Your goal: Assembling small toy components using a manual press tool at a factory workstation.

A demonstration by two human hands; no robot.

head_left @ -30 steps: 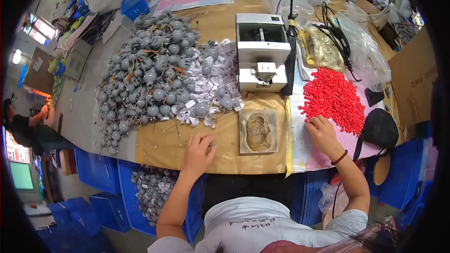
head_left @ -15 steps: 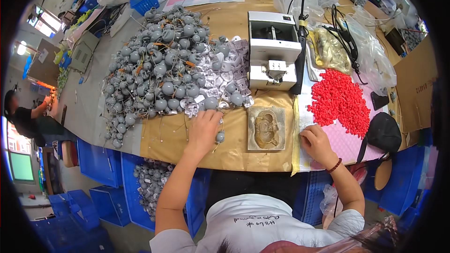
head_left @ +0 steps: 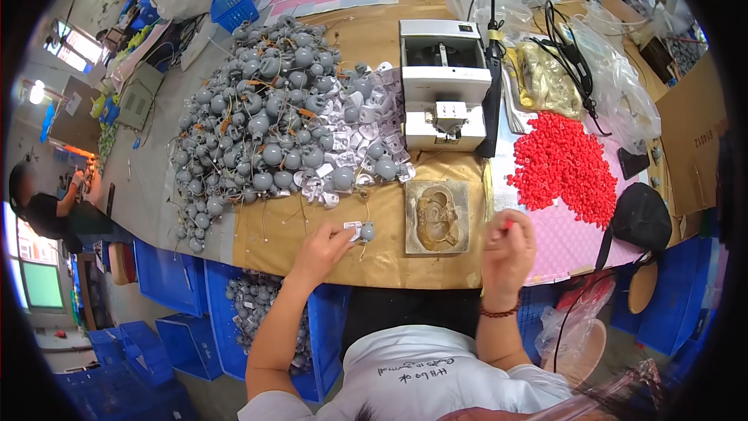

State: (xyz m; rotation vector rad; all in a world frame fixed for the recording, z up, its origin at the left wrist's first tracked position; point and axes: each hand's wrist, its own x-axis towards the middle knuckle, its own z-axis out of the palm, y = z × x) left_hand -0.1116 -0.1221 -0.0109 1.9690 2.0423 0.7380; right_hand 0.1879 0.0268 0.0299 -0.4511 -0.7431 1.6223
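Between the fingertips of my left hand is a small white plastic part. A grey ball with a thin wire lies right against that part. My right hand is raised above the table's front edge, right of a metal mould block with a rounded hollow. It pinches a small red plastic piece; motion blurs its fingers a little. Beyond my left hand lies a big heap of grey ball parts with wires, with white plastic parts along its right side.
A white machine stands behind the mould. A heap of red pieces is at the right, beside a black cap and a clear plastic bag. Blue crates sit below the table. A person works far left.
My left hand has drawn back from the heap's edge with a white part in its fingers. The right hand has left the table by the red heap, moving left with a red piece.
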